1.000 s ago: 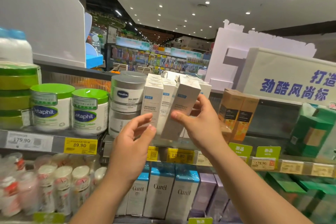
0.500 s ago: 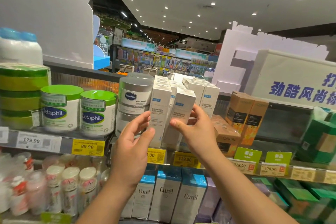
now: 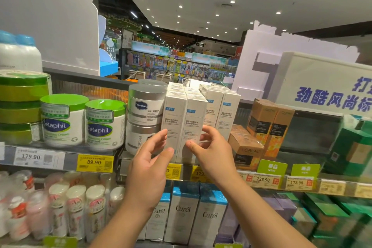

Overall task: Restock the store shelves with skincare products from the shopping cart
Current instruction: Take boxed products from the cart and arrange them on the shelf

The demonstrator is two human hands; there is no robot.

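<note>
Tall white skincare boxes stand in rows on the upper shelf (image 3: 124,164). The front right box (image 3: 194,119) stands upright beside its twin (image 3: 174,117). My right hand (image 3: 213,154) holds the lower part of the right box, thumb on its front and fingers round its right side. My left hand (image 3: 149,160) is spread with straight fingers, its fingertips touching the bottom of the left box. More of the same boxes (image 3: 221,110) stand behind and to the right. The shopping cart is out of view.
Stacked Vaseline jars (image 3: 146,106) stand directly left of the boxes, with Cetaphil tubs (image 3: 104,125) further left. Orange L'Oreal boxes (image 3: 267,123) sit to the right. Curel boxes (image 3: 183,209) fill the shelf below. Price tags (image 3: 94,163) line the shelf edge.
The tilted white box in my right hand has been set upright into the front row. Both hands have dropped lower along the boxes, and the view has moved closer.
</note>
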